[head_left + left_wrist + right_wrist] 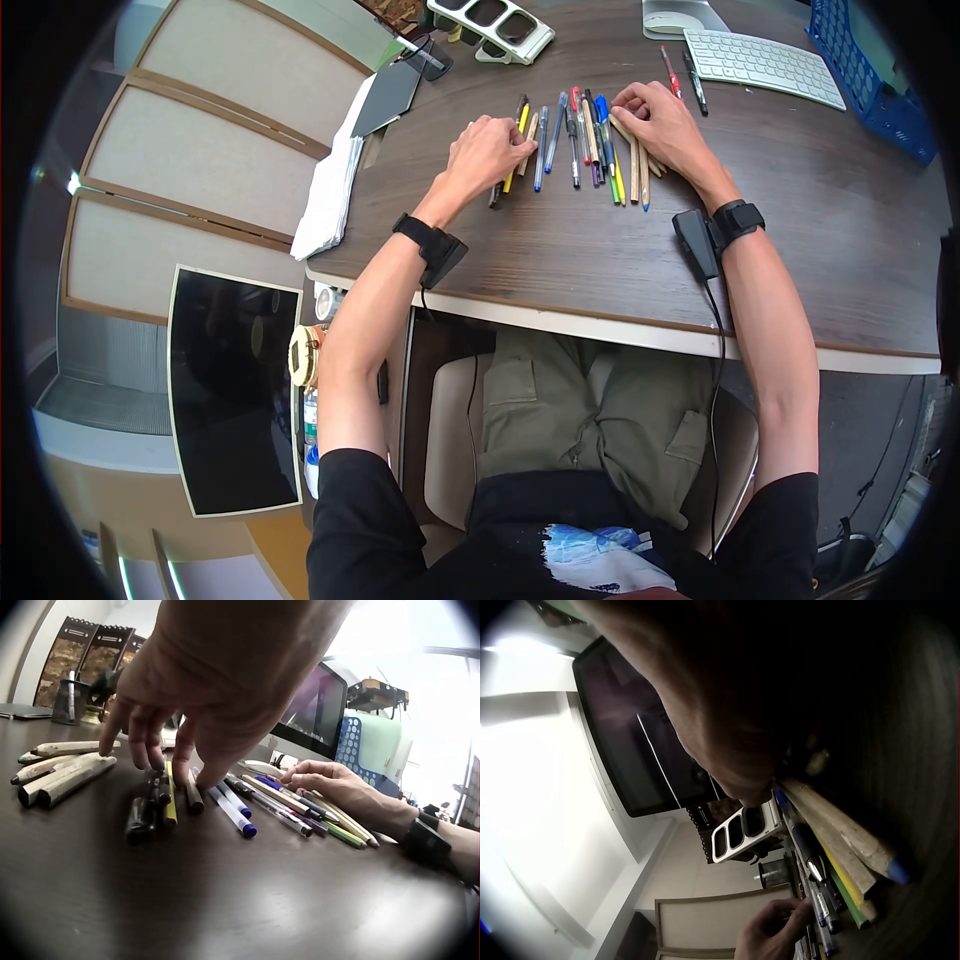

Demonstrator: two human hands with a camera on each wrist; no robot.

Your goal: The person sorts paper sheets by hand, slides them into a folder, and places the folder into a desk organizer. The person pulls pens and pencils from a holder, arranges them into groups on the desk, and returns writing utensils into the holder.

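A row of pens and pencils lies across the dark desk, several of them blue-capped pens. My left hand is over the row's left end, thumb and forefinger pinching a brown wooden pencil. A yellow pencil and a black pen lie beside it. Farther left, in the left wrist view, is a group of thick wooden pencils, hidden by the hand from the head camera. My right hand pinches the far end of a wooden pencil at the row's right end, among yellow and green pencils.
Beyond the row stand a white holder with openings and a black mesh cup. A red pen and a black pen lie near the keyboard. A blue basket stands far right, papers at left.
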